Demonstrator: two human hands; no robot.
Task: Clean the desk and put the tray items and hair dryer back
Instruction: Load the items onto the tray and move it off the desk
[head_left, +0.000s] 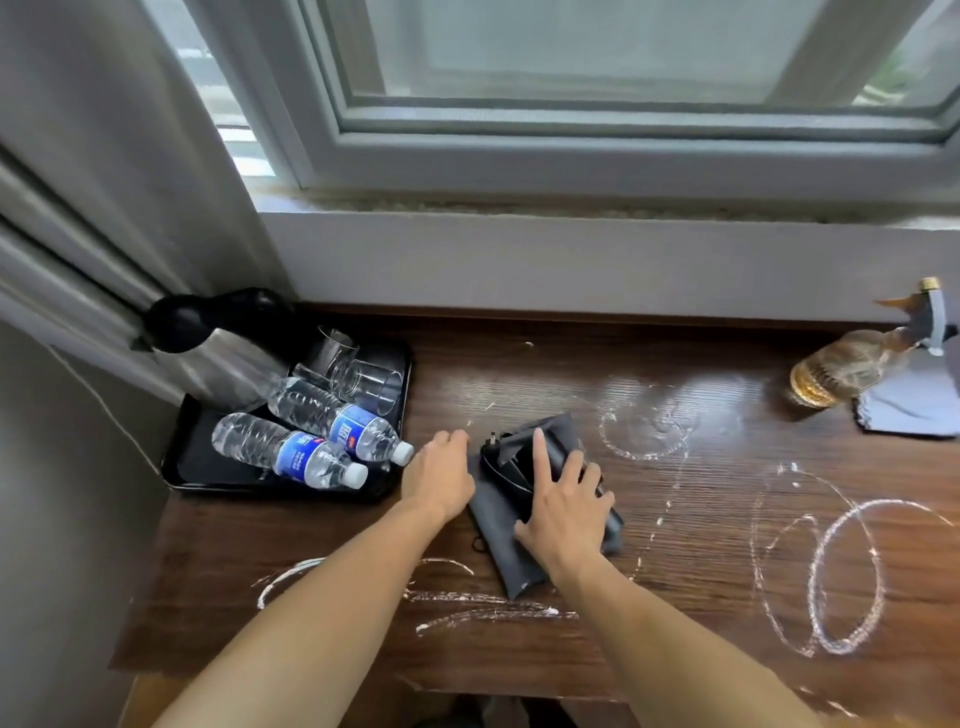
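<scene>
A dark grey pouch lies in the middle of the wooden desk, with the black hair dryer showing at its open top. My right hand rests on the pouch with the index finger stretched out over the dryer. My left hand grips the pouch's left edge, fingers curled. A black tray at the left holds two water bottles lying down, two glasses on their sides and a steel kettle. White smear rings mark the desk.
An amber spray bottle lies on its side at the far right, next to a grey cloth. A curtain hangs at the left, touching the kettle. A window sill and wall run behind the desk.
</scene>
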